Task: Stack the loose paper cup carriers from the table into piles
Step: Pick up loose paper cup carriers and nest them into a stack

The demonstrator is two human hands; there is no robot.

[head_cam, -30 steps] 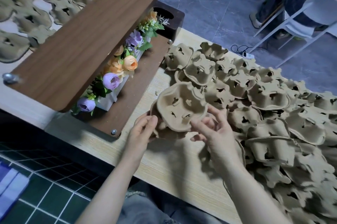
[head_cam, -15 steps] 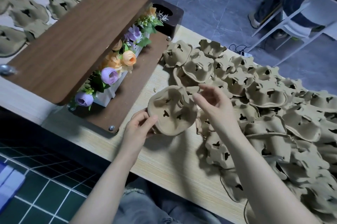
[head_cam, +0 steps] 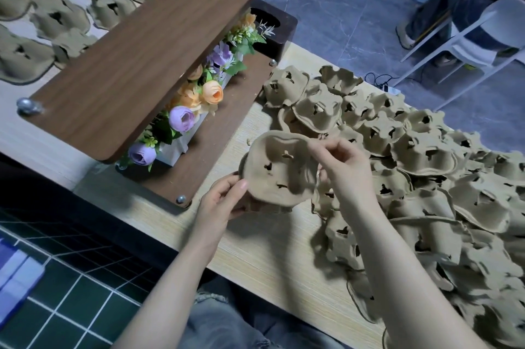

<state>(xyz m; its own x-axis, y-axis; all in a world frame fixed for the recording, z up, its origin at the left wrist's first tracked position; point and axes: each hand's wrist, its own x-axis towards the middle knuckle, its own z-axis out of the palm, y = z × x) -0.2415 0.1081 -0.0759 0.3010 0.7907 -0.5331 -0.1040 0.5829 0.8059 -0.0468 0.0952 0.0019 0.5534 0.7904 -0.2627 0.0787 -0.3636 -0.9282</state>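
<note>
A small stack of brown pulp cup carriers is held tilted above the light wooden table. My left hand grips its lower left edge from below. My right hand pinches the upper right rim of the top carrier. A large heap of loose carriers covers the table to the right, partly hidden by my right forearm.
A dark wooden shelf unit with artificial flowers stands left of the hands. More carriers lie on the table behind it. A white chair and a person's legs are at the far right on the floor.
My right hand rose from the heap to the stack and now pinches the top carrier's rim. The stack tilted more upright in my left hand.
</note>
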